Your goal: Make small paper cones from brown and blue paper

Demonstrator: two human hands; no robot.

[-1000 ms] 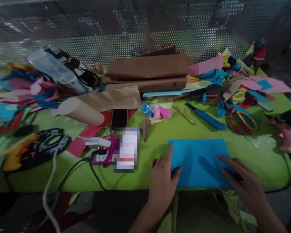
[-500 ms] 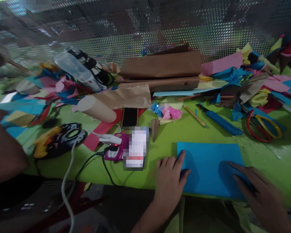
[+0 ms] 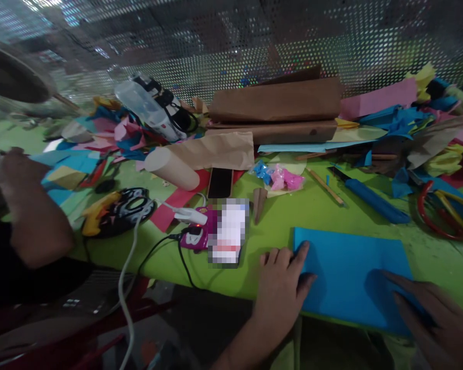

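A flat sheet of blue paper (image 3: 351, 272) lies at the table's front edge. On its left edge rests my left hand (image 3: 283, 282), index finger and thumb stretched onto the paper, the other fingers bent on the table. My right hand (image 3: 432, 308) is at the paper's lower right side, its index finger pointing inward and thumb apart; the gap beneath it is in shadow. Neither hand grips anything that I can see. Beyond the paper lie a blue-handled cutter (image 3: 374, 198), a pencil (image 3: 326, 188) and scissors with red and yellow handles (image 3: 440, 210).
Left of the paper are a lit phone (image 3: 228, 234), a dark phone (image 3: 220, 183), a purple power strip (image 3: 196, 234) with cables and a small brown cone (image 3: 259, 204). Brown paper rolls (image 3: 273, 105) and coloured scraps line the back. At far left is a co-worker's forearm (image 3: 38, 205).
The view has swung left, so the table's things appear farther right. More of the co-worker's arm and hand shows. My hands stay in nearly the same place on the blue paper.
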